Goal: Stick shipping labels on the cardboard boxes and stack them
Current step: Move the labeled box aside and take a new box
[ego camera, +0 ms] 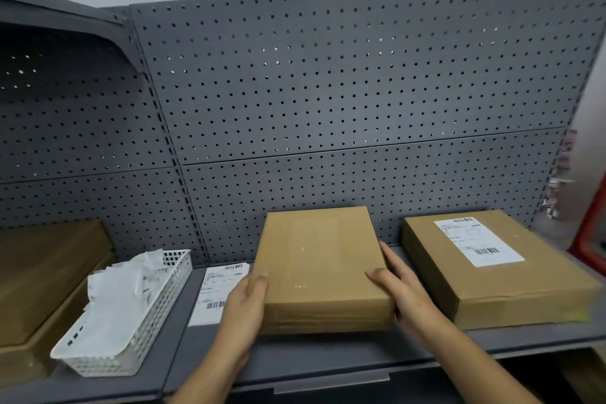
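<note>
Plain cardboard box (319, 259), no label on its top face, sits at ctr of the grey shelf (311, 354), long side running away from the camera. It's held btwn both hands. Left hand (249, 302) grips the near-left corner w/ thumb laid on the top face; its other fingers are hidden behind the box's side. Right hand (400, 289) grips the near-right side, thumb on top and fingers stretched along the right edge. Can't tell if the box's underside rests on the shelf or is just off it. Just left of it, partly covered by the left hand and the box, a sheet of shipping labels (216, 289) lies flat on the shelf w/ barcodes showing. Further left is a white plastic basket (157, 325) w/ lattice walls, full of crumpled backing paper (118, 302) and turned at an angle. At far left, a stack of cardboard boxes (42, 272), partly cut off by the frame. Right of the held box, apart from it, is a labelled cardboard box (511, 285), its white shipping label (477, 241) stuck flat on the top face. Grey pegboard (328, 92) backs the shelf. Red object (590, 239) at the right edge, too blurred to ID.
</note>
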`<action>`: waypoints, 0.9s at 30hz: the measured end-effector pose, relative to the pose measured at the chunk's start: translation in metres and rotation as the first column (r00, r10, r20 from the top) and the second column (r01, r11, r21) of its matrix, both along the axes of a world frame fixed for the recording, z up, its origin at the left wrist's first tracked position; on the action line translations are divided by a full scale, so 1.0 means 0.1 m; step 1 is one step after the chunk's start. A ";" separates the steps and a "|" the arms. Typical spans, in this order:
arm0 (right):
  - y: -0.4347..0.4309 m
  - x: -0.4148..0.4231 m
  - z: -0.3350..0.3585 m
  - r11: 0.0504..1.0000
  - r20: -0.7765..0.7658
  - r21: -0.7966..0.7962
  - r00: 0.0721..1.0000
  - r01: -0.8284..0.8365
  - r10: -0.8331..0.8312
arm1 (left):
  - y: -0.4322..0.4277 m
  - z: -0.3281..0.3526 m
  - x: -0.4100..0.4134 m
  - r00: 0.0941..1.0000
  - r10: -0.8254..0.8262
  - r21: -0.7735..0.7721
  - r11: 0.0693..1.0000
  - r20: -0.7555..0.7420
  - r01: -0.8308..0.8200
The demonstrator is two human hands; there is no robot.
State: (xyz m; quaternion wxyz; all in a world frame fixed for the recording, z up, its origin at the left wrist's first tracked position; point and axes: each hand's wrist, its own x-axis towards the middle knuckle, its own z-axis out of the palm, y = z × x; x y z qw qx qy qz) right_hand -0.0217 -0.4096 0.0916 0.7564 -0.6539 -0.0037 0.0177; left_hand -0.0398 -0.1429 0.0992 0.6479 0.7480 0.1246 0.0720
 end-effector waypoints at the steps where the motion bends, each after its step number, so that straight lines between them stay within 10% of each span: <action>1: -0.01 0.00 -0.03 1.000 -0.003 -0.006 1.000 0.006 -0.006 | -0.03 -0.02 0.00 1.000 0.000 0.000 1.000 -0.002 0.000; 27: -0.12 0.07 -0.29 0.971 0.087 -0.233 0.996 0.051 -0.032 | -0.07 -0.40 -0.03 0.998 -0.056 0.058 0.997 -0.032 0.058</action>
